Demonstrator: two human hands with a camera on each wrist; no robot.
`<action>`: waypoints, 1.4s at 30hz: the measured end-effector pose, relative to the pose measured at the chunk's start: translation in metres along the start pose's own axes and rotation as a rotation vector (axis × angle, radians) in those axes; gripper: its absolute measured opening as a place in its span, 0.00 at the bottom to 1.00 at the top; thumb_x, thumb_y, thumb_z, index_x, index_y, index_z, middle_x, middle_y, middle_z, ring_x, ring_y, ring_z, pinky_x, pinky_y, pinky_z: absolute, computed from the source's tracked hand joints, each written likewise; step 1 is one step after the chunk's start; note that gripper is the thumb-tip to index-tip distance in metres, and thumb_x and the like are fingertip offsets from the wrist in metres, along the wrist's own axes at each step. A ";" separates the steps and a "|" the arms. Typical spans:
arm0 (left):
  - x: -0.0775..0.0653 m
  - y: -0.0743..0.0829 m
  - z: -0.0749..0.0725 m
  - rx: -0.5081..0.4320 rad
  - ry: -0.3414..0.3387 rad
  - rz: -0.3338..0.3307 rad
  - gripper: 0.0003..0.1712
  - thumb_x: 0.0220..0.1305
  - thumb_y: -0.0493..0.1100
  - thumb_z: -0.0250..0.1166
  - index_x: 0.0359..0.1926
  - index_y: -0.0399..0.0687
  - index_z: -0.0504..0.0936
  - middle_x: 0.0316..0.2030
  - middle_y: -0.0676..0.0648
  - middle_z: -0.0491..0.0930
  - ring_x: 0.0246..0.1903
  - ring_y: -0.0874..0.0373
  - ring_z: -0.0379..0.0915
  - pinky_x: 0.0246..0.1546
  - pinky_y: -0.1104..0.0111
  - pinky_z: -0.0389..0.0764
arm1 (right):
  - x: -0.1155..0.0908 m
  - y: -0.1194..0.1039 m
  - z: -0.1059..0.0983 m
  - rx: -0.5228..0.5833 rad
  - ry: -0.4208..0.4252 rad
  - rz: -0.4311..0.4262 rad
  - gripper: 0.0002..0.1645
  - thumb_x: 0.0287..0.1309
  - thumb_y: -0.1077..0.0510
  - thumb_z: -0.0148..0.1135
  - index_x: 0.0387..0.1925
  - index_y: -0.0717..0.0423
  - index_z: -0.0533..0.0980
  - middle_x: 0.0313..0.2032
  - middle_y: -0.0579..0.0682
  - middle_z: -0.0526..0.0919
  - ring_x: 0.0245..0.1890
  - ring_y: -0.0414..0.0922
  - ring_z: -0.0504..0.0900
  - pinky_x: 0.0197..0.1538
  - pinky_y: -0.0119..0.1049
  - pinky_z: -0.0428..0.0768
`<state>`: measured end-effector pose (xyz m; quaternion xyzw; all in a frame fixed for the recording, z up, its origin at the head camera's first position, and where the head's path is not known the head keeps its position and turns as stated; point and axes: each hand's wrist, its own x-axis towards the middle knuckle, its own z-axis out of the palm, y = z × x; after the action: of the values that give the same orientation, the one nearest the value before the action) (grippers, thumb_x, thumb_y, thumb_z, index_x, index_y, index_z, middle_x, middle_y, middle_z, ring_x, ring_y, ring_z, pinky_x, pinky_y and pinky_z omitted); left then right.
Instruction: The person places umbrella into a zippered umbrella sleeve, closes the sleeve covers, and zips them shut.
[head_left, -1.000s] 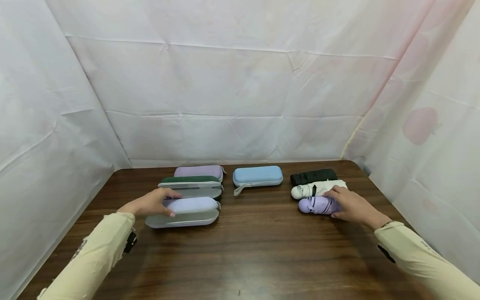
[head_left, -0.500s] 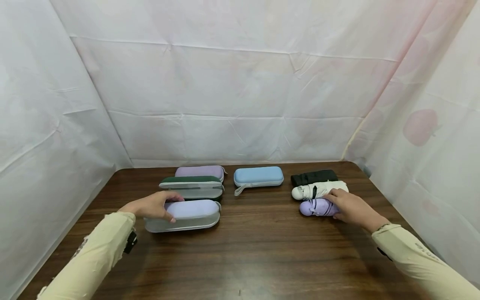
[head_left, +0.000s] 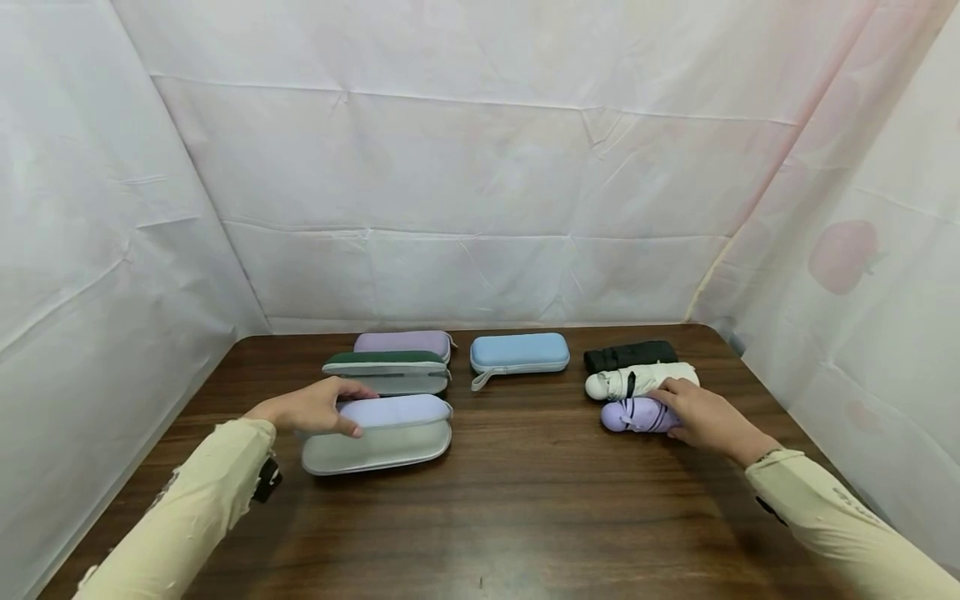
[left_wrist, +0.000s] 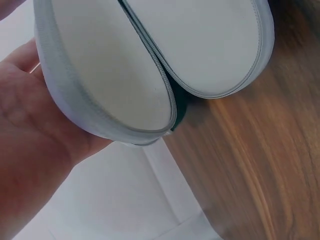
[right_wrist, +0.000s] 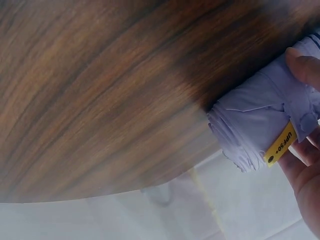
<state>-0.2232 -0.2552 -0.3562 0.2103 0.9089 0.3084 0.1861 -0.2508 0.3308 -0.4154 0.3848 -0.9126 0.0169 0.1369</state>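
In the head view, my left hand (head_left: 317, 407) grips the lid of a pale lavender zip case (head_left: 397, 411) at its left end. This case stands unzipped with its lid raised, and in the left wrist view its pale interior (left_wrist: 107, 75) shows no contents. Part of my left hand's fingers is hidden behind the lid there. On the right, my right hand (head_left: 707, 418) holds the right end of a folded lavender umbrella (head_left: 637, 415) lying on the table. The right wrist view shows the thumb and fingers around its fabric (right_wrist: 255, 110), beside a yellow tag (right_wrist: 280, 144).
Behind the lavender case sit a partly open dark green case (head_left: 386, 358) and a purple case (head_left: 403, 341). A blue case (head_left: 519, 352) lies mid-back. A white umbrella (head_left: 645, 381) and a black one (head_left: 632, 355) lie behind the lavender umbrella. White sheeting (head_left: 465, 167) surrounds the wooden table (head_left: 525, 500).
My left hand has shifted the lavender case slightly right and towards me. Its opening narrowed, then widened again, with the interior facing me more. My right hand stays on the lavender umbrella.
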 end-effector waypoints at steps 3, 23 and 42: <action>0.002 0.004 0.000 -0.013 -0.004 0.004 0.34 0.53 0.43 0.72 0.61 0.37 0.72 0.53 0.43 0.74 0.49 0.51 0.69 0.49 0.55 0.71 | 0.000 -0.001 -0.002 0.005 -0.010 0.007 0.37 0.26 0.65 0.82 0.47 0.65 0.78 0.39 0.54 0.75 0.41 0.53 0.76 0.42 0.49 0.75; 0.032 0.027 0.012 0.002 -0.023 0.118 0.31 0.55 0.45 0.70 0.59 0.41 0.74 0.49 0.48 0.77 0.45 0.55 0.71 0.45 0.59 0.73 | -0.001 -0.001 0.001 -0.004 0.007 -0.001 0.36 0.25 0.66 0.81 0.45 0.66 0.78 0.38 0.54 0.74 0.39 0.51 0.74 0.41 0.48 0.75; 0.078 0.063 0.035 -0.009 -0.047 0.133 0.31 0.59 0.48 0.68 0.63 0.46 0.73 0.57 0.48 0.73 0.52 0.56 0.71 0.49 0.59 0.73 | -0.001 -0.002 0.000 0.000 0.017 0.002 0.37 0.24 0.66 0.81 0.46 0.66 0.78 0.37 0.53 0.74 0.39 0.50 0.74 0.40 0.47 0.75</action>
<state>-0.2558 -0.1541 -0.3587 0.2765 0.8868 0.3191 0.1877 -0.2488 0.3295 -0.4162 0.3838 -0.9118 0.0203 0.1446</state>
